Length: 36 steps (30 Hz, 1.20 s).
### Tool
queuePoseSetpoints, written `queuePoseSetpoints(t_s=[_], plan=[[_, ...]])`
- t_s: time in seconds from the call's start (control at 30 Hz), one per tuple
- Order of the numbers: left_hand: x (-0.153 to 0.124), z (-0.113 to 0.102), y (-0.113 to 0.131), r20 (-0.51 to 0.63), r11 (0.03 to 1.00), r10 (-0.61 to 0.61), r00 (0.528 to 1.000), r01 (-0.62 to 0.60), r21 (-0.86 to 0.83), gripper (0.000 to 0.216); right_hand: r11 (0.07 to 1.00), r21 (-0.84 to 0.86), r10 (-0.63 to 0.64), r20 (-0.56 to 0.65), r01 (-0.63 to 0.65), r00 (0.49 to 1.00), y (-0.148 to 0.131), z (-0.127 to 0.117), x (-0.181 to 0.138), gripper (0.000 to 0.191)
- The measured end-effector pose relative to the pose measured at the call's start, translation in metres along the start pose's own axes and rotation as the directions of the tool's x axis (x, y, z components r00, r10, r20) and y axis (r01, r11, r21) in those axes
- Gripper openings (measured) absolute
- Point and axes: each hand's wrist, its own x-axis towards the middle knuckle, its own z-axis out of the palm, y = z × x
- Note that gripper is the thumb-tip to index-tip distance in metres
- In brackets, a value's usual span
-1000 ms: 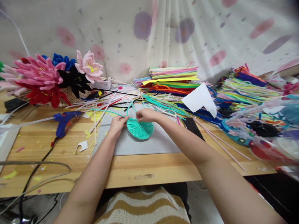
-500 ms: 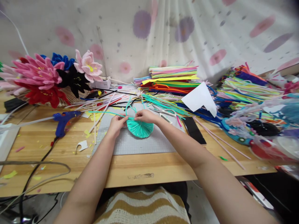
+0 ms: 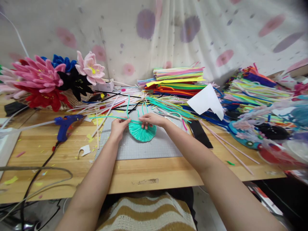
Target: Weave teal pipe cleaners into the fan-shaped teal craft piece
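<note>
A rounded, fan-like piece of teal pipe cleaners [image 3: 142, 135] is held over the grey cutting mat [image 3: 144, 154]. My left hand [image 3: 117, 127] pinches it at its upper left edge, where one long teal strand runs out to the left. At the top, my right hand [image 3: 152, 120] bends closed over the rim, thumb and fingers on the strands. Several loose teal ends stand up behind the hands. Just right of my right hand lie scissors [image 3: 173, 116] with pale handles. The fingers partly hide the upper part of the piece.
A blue glue gun [image 3: 64, 125] lies at left, below pipe-cleaner flowers [image 3: 40, 77]. Bundles of pipe cleaners [image 3: 178, 80] line the back. A black phone [image 3: 201, 134], white paper [image 3: 206, 102] and a plastic-wrapped heap [image 3: 271, 128] are at right. Yellow scraps litter the left side.
The teal piece has shifted slightly left. My right hand's fingers have rolled over, so the fingertips now show on its front. The upright teal ends have swung and spread apart.
</note>
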Motion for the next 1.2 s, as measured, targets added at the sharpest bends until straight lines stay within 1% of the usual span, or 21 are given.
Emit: queuePoseSetpoints(t_s=[0.13, 0.27, 0.37, 0.5, 0.67, 0.8, 0.9, 0.97, 1.13, 1.2], plan=[[0.0, 0.001, 0.0, -0.019, 1.0, 0.006, 1.0, -0.006, 0.012, 0.038, 0.996, 0.084, 0.045, -0.043, -0.042, 0.998, -0.004, 0.005, 0.004, 0.025], [-0.001, 0.001, 0.001, -0.04, 1.0, 0.008, 0.999, -0.008, 0.01, 0.037, 0.981, 0.188, 0.064, -0.043, -0.055, 0.997, -0.006, 0.006, 0.007, 0.02], [0.0, 0.001, 0.001, -0.028, 1.0, 0.004, 1.0, -0.004, 0.011, 0.036, 0.966, 0.252, 0.066, -0.041, -0.054, 0.997, -0.004, 0.006, 0.007, 0.015], [0.001, 0.0, 0.002, -0.009, 0.999, -0.016, 1.0, 0.015, -0.029, 0.036, 0.935, 0.352, 0.065, -0.037, -0.048, 0.997, 0.001, 0.003, 0.007, 0.009], [0.001, -0.002, 0.002, 0.041, 0.996, -0.058, 0.997, 0.06, -0.064, 0.036, 0.874, 0.484, 0.055, -0.005, -0.045, 0.998, 0.01, 0.0, 0.011, 0.009], [0.001, -0.003, 0.002, 0.07, 0.993, -0.079, 0.994, 0.085, -0.082, 0.037, 0.864, 0.503, 0.054, -0.036, -0.028, 0.998, 0.011, 0.0, 0.011, 0.008], [0.003, -0.003, 0.001, 0.045, 0.992, -0.078, 0.996, 0.082, -0.092, 0.035, 0.869, 0.494, 0.019, -0.089, 0.028, 0.996, 0.01, 0.003, 0.008, 0.01], [0.003, -0.003, 0.001, 0.039, 0.99, -0.098, 0.994, 0.101, -0.103, 0.032, 0.869, 0.492, 0.008, -0.122, 0.054, 0.992, 0.011, 0.005, 0.007, 0.012], [0.005, -0.005, 0.005, 0.07, 0.967, -0.199, 0.977, 0.208, -0.149, 0.022, 0.854, 0.509, -0.007, -0.2, 0.11, 0.98, 0.017, 0.011, 0.009, 0.013], [0.006, -0.006, 0.005, 0.084, 0.954, -0.242, 0.967, 0.253, -0.161, 0.022, 0.868, 0.478, -0.016, -0.249, 0.137, 0.968, 0.017, 0.014, 0.009, 0.013]])
